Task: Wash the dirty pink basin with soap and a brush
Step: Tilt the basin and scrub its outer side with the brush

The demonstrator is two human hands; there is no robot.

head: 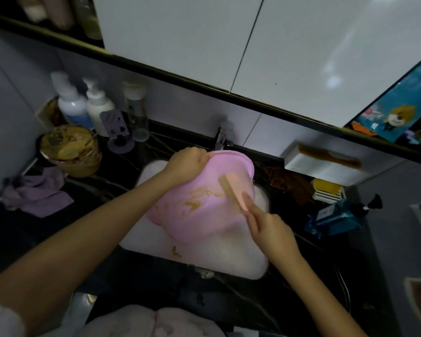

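Observation:
A pink basin [199, 215] is held tilted over the white sink [216, 256], its outer side toward me and smeared with yellowish-brown dirt. My left hand [187, 161] grips its rim at the upper left. My right hand [270, 229] holds the handle of a wooden brush [231, 193], whose head lies against the basin's side. A blue soap pump bottle [336, 217] lies on the counter to the right.
A faucet [220, 138] stands behind the basin. At the left are a glass bowl of brown mess [69, 152], several bottles [73, 105] and a purple cloth [39, 195]. A white box with a comb [326, 164], a brown cloth and a yellow sponge sit at the right.

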